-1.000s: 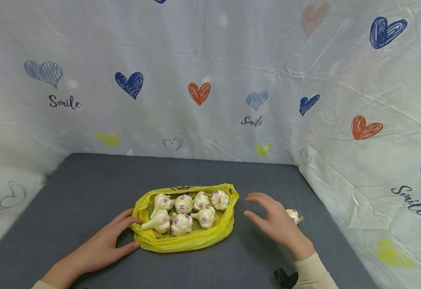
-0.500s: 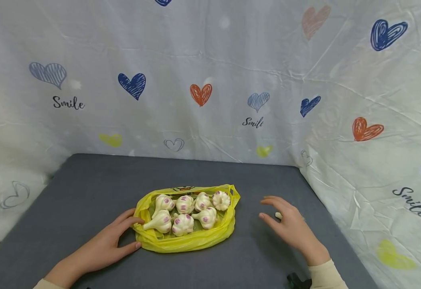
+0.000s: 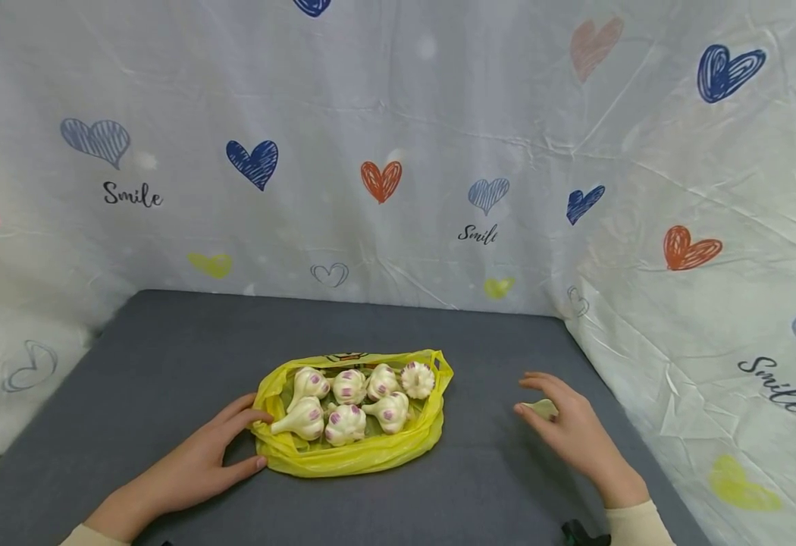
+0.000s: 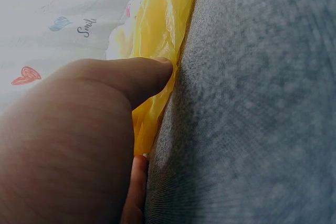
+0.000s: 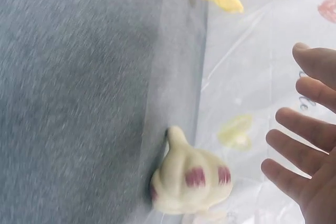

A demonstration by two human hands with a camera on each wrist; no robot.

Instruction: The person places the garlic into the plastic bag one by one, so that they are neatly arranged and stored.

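A yellow plastic bag (image 3: 353, 462) lies with its mouth spread upward, several white garlic bulbs (image 3: 346, 425) with purple patches inside it. My left hand (image 3: 189, 462) holds the bag's left end, fingertips over the rim and thumb against the outer side. In the left wrist view that thumb (image 4: 152, 74) touches the yellow plastic. Off to the right, my right hand (image 3: 578, 432) hovers above the table with fingers spread. One loose garlic bulb (image 5: 191, 177) rests on the table by this hand, apart from the fingers; in the head view the hand partly covers it.
The table has a dark grey cloth top (image 3: 186, 341). Behind it and at the sides hangs a white curtain (image 3: 425, 114) printed with hearts and words. A small black object (image 3: 582, 533) is by the right wrist.
My right hand has moved rightward, away from the bag, and now hovers by the loose garlic bulb. My left hand and the bag stay in place. The head view has shifted slightly.
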